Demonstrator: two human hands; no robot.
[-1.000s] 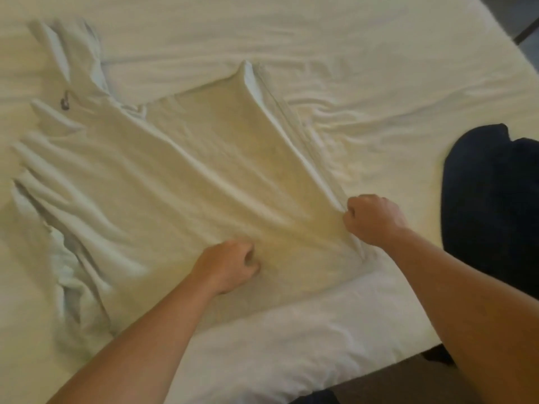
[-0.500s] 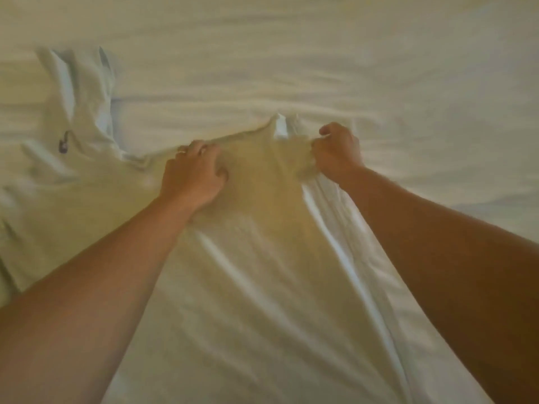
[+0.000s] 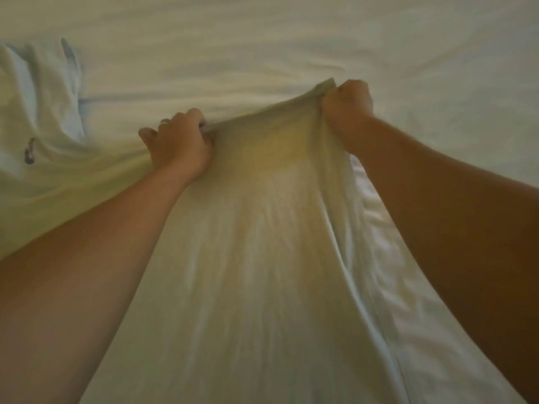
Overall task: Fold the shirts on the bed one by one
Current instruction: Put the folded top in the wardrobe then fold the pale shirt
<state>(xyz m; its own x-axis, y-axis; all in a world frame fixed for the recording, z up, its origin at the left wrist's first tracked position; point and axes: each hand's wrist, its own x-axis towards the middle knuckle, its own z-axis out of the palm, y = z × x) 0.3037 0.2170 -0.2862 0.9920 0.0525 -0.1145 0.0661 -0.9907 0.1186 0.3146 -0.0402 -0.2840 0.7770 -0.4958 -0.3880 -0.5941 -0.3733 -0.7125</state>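
Both hands grip the pale shirt (image 3: pixel 262 228) on the bed (image 3: pixel 291 39): left hand (image 3: pixel 180 147) and right hand (image 3: pixel 347 107) have fingers curled into its blurred far edge; the near hem is cut off.

The shirt (image 3: pixel 262 243) runs off the left and bottom edges — its small chest logo (image 3: pixel 29 151) too blurred to read.

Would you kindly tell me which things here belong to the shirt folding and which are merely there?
In the job:
pale shirt
left hand, gripping its edge
right hand, gripping its edge

Merely there:
bed sheet
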